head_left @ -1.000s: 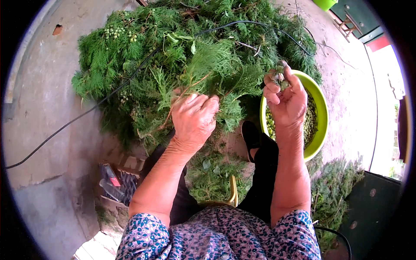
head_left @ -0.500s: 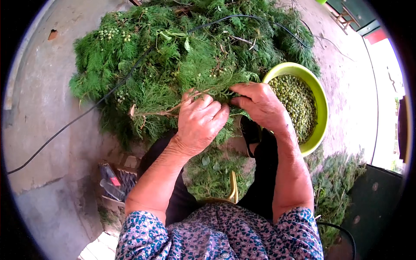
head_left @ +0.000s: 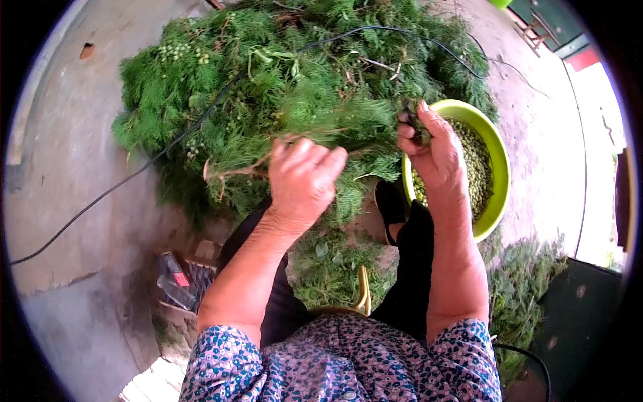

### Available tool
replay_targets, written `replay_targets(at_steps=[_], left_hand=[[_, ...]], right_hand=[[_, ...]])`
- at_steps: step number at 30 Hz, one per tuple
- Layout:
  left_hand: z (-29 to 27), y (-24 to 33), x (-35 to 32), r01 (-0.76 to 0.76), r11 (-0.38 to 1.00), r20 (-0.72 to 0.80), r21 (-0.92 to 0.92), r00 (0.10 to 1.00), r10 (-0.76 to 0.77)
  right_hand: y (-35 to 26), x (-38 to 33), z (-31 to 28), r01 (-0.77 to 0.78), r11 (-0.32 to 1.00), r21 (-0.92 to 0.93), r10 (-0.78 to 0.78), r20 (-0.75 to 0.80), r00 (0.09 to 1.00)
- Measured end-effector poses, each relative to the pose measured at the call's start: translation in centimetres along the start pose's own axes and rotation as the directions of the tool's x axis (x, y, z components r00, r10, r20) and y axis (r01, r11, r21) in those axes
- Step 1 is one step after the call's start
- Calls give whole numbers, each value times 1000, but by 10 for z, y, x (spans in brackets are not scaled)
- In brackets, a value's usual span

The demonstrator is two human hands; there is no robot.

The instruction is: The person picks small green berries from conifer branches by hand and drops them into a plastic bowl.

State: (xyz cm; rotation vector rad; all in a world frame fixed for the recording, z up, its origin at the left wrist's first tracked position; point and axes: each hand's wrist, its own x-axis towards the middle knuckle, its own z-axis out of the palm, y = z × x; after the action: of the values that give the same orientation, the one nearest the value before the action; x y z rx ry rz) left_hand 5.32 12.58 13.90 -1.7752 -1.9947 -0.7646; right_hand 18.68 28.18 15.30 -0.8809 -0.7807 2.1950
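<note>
My left hand [head_left: 303, 177] is closed round the woody stem of a feathery conifer branch [head_left: 234, 173], its foliage blurred above the knuckles. To the right, my right hand [head_left: 435, 147] is turned with its palm partly up and its fingers curled round a small clump of green cones [head_left: 416, 122]. It is at the left edge of a lime-green basin [head_left: 501, 174], partly covering it. Many small round green cones [head_left: 477, 157] fill the basin. A big heap of cut conifer branches [head_left: 194, 87] lies in front of me, with pale cone clusters [head_left: 175, 52] at its left.
A black cable [head_left: 127, 174] crosses the floor and the heap. By my left leg stands a box [head_left: 184, 281] with a clear bottle in it. Loose sprigs [head_left: 338, 268] lie between my legs, and more greenery [head_left: 522, 288] is at right. My shoe [head_left: 388, 208] is beside the basin.
My right hand has moved right, away from the branch, and turned palm upward by the basin with cones in its fingers. My left hand still grips the branch, having shifted slightly left.
</note>
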Motion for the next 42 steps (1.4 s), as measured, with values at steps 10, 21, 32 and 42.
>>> replay_targets(at_steps=[10, 21, 32, 42], left_hand=[[4, -20, 9, 491, -324, 549, -808, 432, -715], [-2, -7, 21, 572, -229, 591, -787, 595, -545], [6, -6, 17, 540, 27, 415, -841, 677, -608], [-4, -9, 20, 451, -138, 401, -882, 566, -720]], right_hand=[[20, 2, 13, -180, 893, 412, 129, 150, 980], [30, -21, 52, -138, 987, -83, 151, 175, 973], [49, -14, 58, -19, 955, -295, 66, 149, 987], [48, -10, 57, -152, 974, -167, 178, 159, 971]])
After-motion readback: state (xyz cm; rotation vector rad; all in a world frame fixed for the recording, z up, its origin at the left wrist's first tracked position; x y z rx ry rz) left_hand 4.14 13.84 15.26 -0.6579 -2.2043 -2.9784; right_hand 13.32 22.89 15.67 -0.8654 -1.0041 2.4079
